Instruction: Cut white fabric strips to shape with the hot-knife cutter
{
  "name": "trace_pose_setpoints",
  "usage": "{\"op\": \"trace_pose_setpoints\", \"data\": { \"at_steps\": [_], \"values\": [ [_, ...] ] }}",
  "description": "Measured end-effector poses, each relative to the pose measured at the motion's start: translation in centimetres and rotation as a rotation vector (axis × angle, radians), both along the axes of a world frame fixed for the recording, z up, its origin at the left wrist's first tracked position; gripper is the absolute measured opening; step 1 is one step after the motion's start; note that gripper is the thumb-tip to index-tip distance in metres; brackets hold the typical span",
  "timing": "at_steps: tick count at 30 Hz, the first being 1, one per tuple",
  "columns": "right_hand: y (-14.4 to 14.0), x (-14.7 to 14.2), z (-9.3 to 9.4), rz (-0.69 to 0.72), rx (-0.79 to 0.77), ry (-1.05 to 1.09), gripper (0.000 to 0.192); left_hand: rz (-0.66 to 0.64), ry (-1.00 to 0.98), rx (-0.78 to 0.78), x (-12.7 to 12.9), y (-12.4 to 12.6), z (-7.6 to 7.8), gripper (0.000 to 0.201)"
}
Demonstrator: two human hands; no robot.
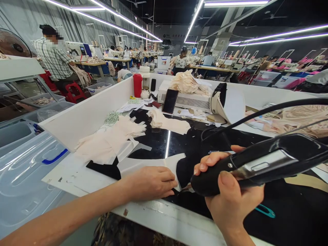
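Observation:
My right hand grips a black handheld cutting tool with a silver panel; its nose points left toward the table surface and its black cable arcs up to the right. My left hand lies flat with closed fingers on a white fabric piece near the front edge of the black worktable, just left of the tool's tip. The fabric's pointed end sits beside my fingertips.
A stack of cream fabric pieces lies to the left, another further back. A phone leans on a white machine. A red bottle, white side wall, clear plastic bin, teal scissors handle. People work at far tables.

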State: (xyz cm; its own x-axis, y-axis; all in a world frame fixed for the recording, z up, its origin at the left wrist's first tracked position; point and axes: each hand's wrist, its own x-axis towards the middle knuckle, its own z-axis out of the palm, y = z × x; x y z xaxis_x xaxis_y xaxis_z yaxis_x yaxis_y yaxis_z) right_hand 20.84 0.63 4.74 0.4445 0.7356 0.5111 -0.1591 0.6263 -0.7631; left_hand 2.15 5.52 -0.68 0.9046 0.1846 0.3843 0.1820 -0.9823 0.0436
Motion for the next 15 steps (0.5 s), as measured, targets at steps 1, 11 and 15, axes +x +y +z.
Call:
{"op": "trace_pose_setpoints", "data": {
  "at_steps": [1, 11, 15],
  "values": [
    [0.01, -0.01, 0.02, -0.001, 0.001, -0.001, 0.047, 0.001, 0.000, -0.008, -0.01, -0.02, 0.00, 0.022],
    [-0.02, -0.05, 0.10, -0.002, 0.009, -0.019, 0.047, 0.020, 0.006, -0.044, 0.00, -0.15, 0.05, 0.019],
    [-0.02, -0.05, 0.05, -0.009, 0.005, -0.018, 0.048, 0.017, -0.015, -0.046, 0.02, -0.15, -0.16, 0.020]
  ]
}}
